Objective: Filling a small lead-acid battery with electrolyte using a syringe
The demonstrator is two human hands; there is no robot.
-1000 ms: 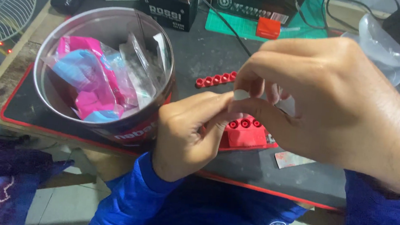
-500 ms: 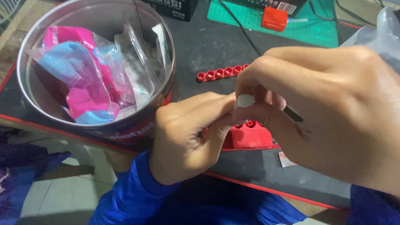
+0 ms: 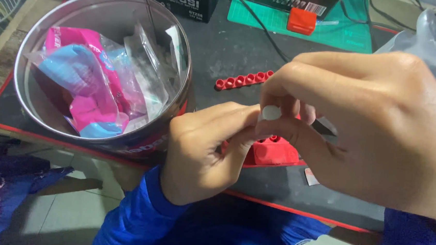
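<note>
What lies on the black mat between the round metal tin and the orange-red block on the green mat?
In the head view, a red strip of small round sockets lies on the black mat between the round metal tin and the orange-red block, with a black cable crossing nearby.

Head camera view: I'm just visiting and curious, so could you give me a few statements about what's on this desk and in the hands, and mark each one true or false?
1. The left hand and the right hand pinch a small white piece between their fingertips. True.
2. The round metal tin is empty. False: it holds pink and blue plastic packets and clear ones.
3. A red strip with a row of round holes lies on the dark mat. True.
4. The red block under the hands sits inside the tin. False: it lies on the mat, outside the tin.
5. Both sleeves are blue. True.
</note>
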